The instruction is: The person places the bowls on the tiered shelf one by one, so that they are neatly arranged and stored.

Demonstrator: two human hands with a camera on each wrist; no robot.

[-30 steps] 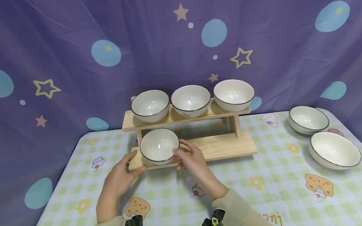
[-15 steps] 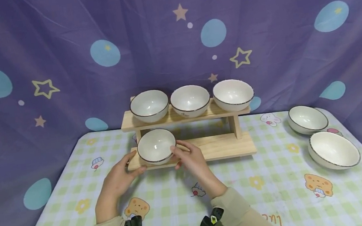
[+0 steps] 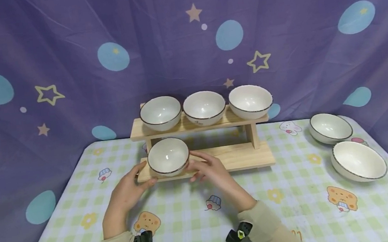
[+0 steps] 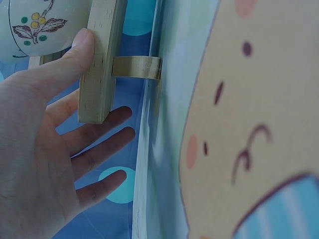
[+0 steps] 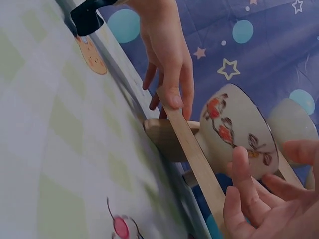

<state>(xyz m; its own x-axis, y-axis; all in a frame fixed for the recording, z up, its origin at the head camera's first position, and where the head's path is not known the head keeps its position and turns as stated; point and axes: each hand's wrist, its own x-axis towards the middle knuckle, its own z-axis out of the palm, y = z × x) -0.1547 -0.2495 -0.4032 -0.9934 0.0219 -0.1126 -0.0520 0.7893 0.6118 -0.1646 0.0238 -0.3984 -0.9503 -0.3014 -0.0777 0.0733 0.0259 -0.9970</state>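
In the head view, a white bowl with a dark rim (image 3: 168, 156) stands upright at the left end of the lower board of a two-tier wooden shelf (image 3: 241, 156). My left hand (image 3: 126, 193) grips that board's left end, thumb on the front edge and fingers behind it; the left wrist view shows the other fingers (image 4: 107, 149) spread below. Right beside the bowl is my right hand (image 3: 208, 169), its fingers loosely bent and not wrapped round it. Red flowers and leaves decorate the bowl's side (image 5: 234, 124) in the right wrist view.
Three similar bowls line the upper tier: left (image 3: 161, 113), middle (image 3: 205, 108) and right (image 3: 251, 101). Two more bowls, a rear one (image 3: 330, 127) and a front one (image 3: 358, 161), sit on the checked tablecloth (image 3: 298, 213) at the right. A purple curtain (image 3: 170, 40) hangs behind.
The bowl on the lower board has shifted slightly left. My right hand has since loosened from its rim, and the right wrist has moved right. The left hand keeps its place.
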